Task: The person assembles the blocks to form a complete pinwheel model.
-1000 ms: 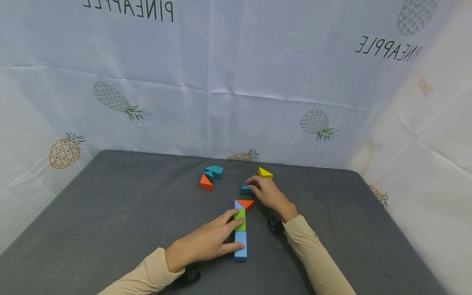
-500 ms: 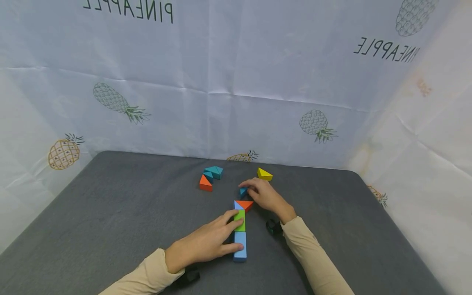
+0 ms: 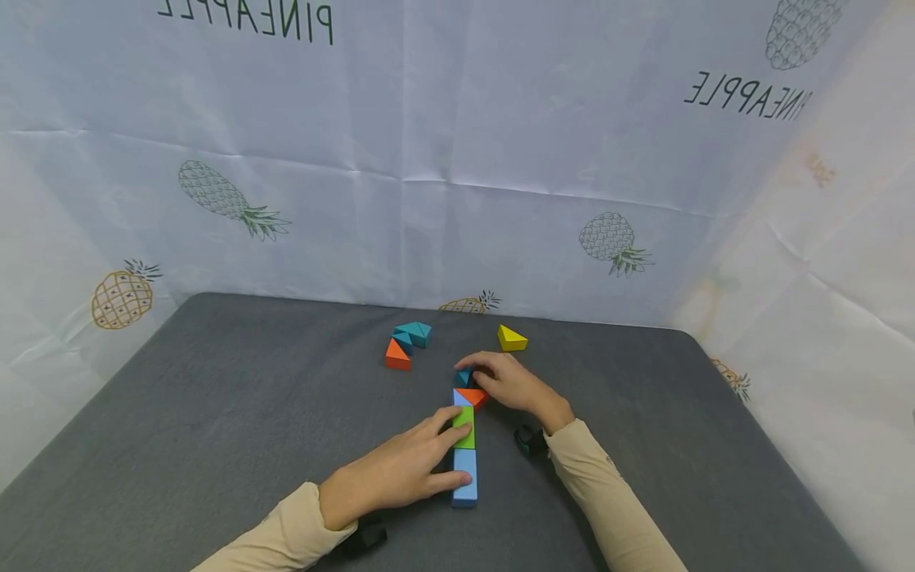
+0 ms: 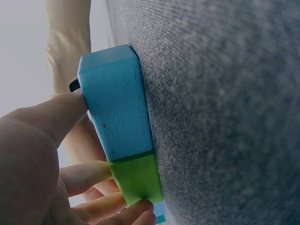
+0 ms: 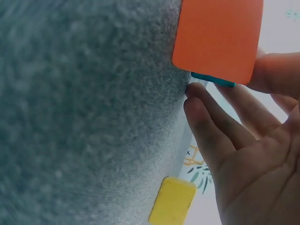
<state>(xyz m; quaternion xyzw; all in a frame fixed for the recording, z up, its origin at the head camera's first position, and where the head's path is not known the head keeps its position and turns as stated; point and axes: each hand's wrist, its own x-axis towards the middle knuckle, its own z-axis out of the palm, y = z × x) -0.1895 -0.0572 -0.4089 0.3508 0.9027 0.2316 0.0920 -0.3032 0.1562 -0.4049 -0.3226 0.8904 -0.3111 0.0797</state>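
A person in beige sleeves [image 3: 615, 496] leans both arms over a dark gray desk [image 3: 243, 421], where a short row of colored blocks points away from the wearer. The left hand [image 3: 400, 469] rests along the row, its grip spread: the thumb touches the light blue block [image 3: 465, 467] at the near end, while fingertips lie on the green block [image 3: 465, 433] directly beyond it, the two blocks meeting end to end. At the row's far end sit a pale blue triangle [image 3: 459, 397] and, against it on the right, an orange triangle [image 3: 473, 395].

Just past them, the right hand [image 3: 509, 381] pinches a dark blue triangle [image 3: 463, 378] in its grip, index finger on the far side and thumb on the near side; whether that piece touches the row cannot be told. From the right wrist, the orange triangle looms close beside the thumb, with a sliver of the dark blue triangle showing behind it.

A yellow triangle [image 3: 511, 340] lies apart, beyond the right hand near the desk's back edge. To its left, teal blocks [image 3: 422, 337] sit bunched together, with an orange wedge [image 3: 397, 356] just in front of them. Behind the desk hangs a pale curtain [image 3: 429, 119] printed with pineapples and the word "PINEAPPLE" in mirrored letters.
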